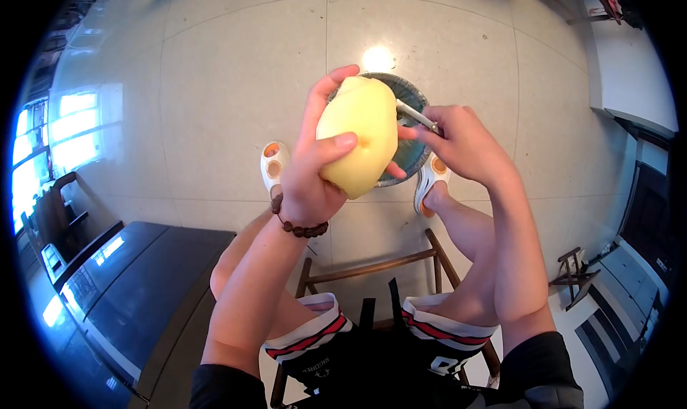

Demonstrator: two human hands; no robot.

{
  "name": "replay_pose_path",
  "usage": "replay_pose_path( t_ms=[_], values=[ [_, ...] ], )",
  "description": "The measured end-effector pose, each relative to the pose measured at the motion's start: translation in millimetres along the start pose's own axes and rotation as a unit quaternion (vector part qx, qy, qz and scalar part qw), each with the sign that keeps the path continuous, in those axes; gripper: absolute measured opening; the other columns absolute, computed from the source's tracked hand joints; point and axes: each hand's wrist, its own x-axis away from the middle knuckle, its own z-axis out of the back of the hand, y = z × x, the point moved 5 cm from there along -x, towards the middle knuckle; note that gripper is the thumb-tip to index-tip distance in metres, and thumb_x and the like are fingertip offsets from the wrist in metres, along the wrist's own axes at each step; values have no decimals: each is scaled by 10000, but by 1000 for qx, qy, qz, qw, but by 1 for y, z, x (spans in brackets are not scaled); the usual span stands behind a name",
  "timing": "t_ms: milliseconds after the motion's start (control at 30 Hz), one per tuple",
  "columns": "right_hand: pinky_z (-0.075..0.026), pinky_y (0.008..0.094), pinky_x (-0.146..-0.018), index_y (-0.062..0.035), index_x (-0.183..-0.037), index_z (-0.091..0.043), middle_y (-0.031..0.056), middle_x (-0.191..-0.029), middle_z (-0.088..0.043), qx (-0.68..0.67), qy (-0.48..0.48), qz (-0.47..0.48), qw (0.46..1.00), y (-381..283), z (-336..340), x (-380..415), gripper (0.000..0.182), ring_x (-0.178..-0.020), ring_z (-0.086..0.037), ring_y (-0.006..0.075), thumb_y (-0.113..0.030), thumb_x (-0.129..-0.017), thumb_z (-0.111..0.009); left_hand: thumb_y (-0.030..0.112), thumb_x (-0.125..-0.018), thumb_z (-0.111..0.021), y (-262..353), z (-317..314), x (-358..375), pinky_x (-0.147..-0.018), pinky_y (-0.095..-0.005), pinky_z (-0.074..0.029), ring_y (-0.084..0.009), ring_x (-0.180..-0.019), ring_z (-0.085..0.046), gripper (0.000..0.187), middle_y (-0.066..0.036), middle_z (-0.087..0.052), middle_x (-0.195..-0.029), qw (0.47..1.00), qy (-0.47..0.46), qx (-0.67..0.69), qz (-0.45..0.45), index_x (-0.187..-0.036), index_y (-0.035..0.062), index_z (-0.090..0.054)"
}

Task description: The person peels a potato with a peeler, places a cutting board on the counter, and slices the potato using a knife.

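A large peeled potato (pixel 367 119), pale yellow with a small darker spot, rests in my left hand (pixel 315 164). My left thumb lies across its near face and the fingers wrap round its far side and underneath. My right hand (pixel 469 143) is closed round the handle of a metal peeler (pixel 416 115), whose head meets the potato's right edge. Below both hands stands a round bin (pixel 421 94) with a bluish-green inside, partly hidden by the potato and hands. A dark bead bracelet (pixel 304 230) circles my left wrist.
My feet in white clogs (pixel 273 167) stand on either side of the bin on the tiled floor (pixel 243 72). I sit on a wooden chair (pixel 372 267). A dark glossy table (pixel 154 287) is at the left, and a small wooden stool (pixel 572 276) at the right.
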Motion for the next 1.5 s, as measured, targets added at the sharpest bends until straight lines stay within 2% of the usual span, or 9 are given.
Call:
replay_pose_path(
  t_ms=[367, 467, 533, 667, 833, 933, 1267, 1433, 1500],
  values=[
    [-504, 443, -635, 48, -898, -703, 217, -685, -655, -67, 31, 23, 997, -11, 4, -4, 319, -612, -639, 328, -267, -950, -698, 419, -930, -527, -11, 13, -2, -760, -529, -620, -452, -1179, -627, 732, -258, -514, -1428, 998, 42, 46, 28, -1534, 44, -354],
    [-492, 435, -620, 47, -936, -703, 211, -674, -645, -52, -13, -18, 998, -18, 5, -4, 325, -596, -619, 306, -274, -976, -678, 354, -929, -553, -7, 12, -3, -784, -504, -631, -396, -1138, -666, 674, -224, -593, -1281, 994, 43, 100, 23, -1491, 39, -355],
    [-381, 344, -539, 21, -916, -696, 52, -584, -504, -94, 5, -28, 995, -17, 4, -6, 295, -559, -448, 122, -263, -994, -692, 380, -943, -554, -6, 13, -5, -784, -499, -629, -383, -1116, -678, 681, -219, -594, -1285, 993, 72, 92, 32, -1498, 45, -344],
    [-469, 406, -600, 44, -997, -705, 191, -670, -631, -41, 14, 5, 999, -12, 1, -9, 296, -592, -586, 251, -252, -987, -687, 376, -988, -503, -4, 19, -5, -769, -500, -634, -415, -1131, -661, 643, -253, -545, -1407, 994, 73, 72, 37, -1514, 29, -378],
    [-376, 274, -576, -6, -971, -712, -35, -686, -563, -291, 97, 42, 951, -21, 11, -9, 272, -642, -457, 53, -276, -1001, -706, 167, -928, -629, 1, 13, -5, -813, -480, -641, -395, -1122, -674, 693, -222, -547, -1416, 994, 107, -22, 22, -1543, 57, -331],
    [-335, 244, -581, -25, -991, -711, -77, -716, -547, -335, 88, 43, 937, -26, 13, -5, 282, -656, -428, 21, -307, -995, -724, 49, -850, -707, -1, 11, -6, -840, -462, -639, -371, -1140, -671, 797, -197, -555, -1401, 994, 104, -24, 7, -1551, 79, -328],
    [-290, 247, -573, -46, -1014, -734, -104, -639, -434, -383, 106, 58, 916, -46, 12, 4, 212, -612, -402, 25, -200, -894, -818, -17, -760, -776, -7, 11, -7, -893, -431, -625, -277, -1198, -647, 938, -119, -576, -1355, 984, 76, -156, -30, -1566, 84, -308],
    [-328, 256, -561, -28, -881, -754, -68, -644, -508, -291, 91, 75, 949, -23, 14, -3, 102, -600, -434, 47, -123, -863, -787, -65, -788, -766, 6, 16, -2, -941, -464, -589, -261, -1202, -629, 881, -129, -572, -1335, 995, 91, -27, -11, -1537, 72, -324],
    [-375, 277, -557, -9, -868, -744, -21, -652, -566, -251, 71, 28, 965, -21, 11, 0, 103, -601, -476, 72, -109, -860, -768, 23, -899, -697, 7, 22, -1, -854, -506, -612, -294, -1139, -654, 706, -158, -581, -1309, 995, 87, -34, -28, -1513, 52, -349]
  ],
)
